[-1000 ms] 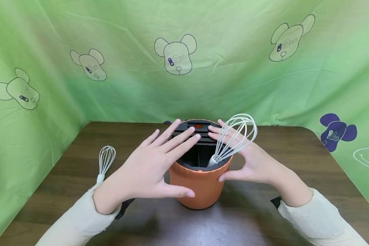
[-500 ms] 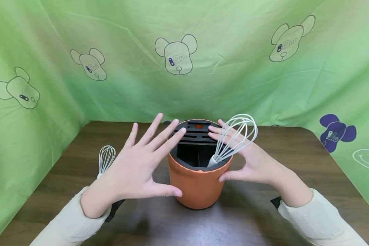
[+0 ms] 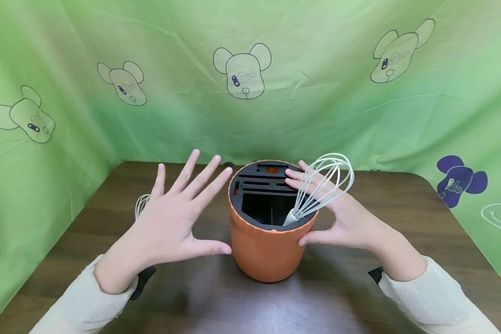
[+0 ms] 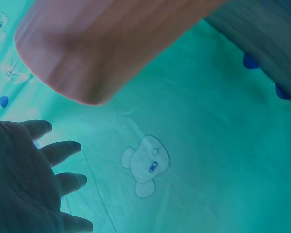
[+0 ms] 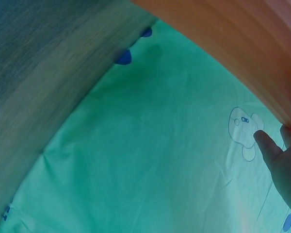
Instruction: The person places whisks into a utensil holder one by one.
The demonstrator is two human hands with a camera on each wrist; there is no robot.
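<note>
An orange utensil holder (image 3: 267, 255) with a black divided top stands upright on the table. A large white whisk (image 3: 326, 183) leans in it to the right, handle down in the front compartment. My right hand (image 3: 350, 220) rests against the holder's right side, fingers at the rim behind the whisk and thumb low on the wall. To the left of the holder my left hand (image 3: 160, 225) is spread wide, apart from it and holding nothing. A smaller white whisk (image 3: 140, 204) lies on the table, mostly hidden behind that hand. The left wrist view shows the left fingers (image 4: 63, 151) straight.
The dark wooden table (image 3: 192, 297) reaches back to a green cloth backdrop (image 3: 162, 120) printed with cartoon heads. The cloth hangs along the back and both sides. Slots and holes mark the rear part of the holder's top.
My left hand has drawn away to the left from over the holder, its fingers spreading. It now covers more of the small whisk. The right hand and the holder have stayed in place.
</note>
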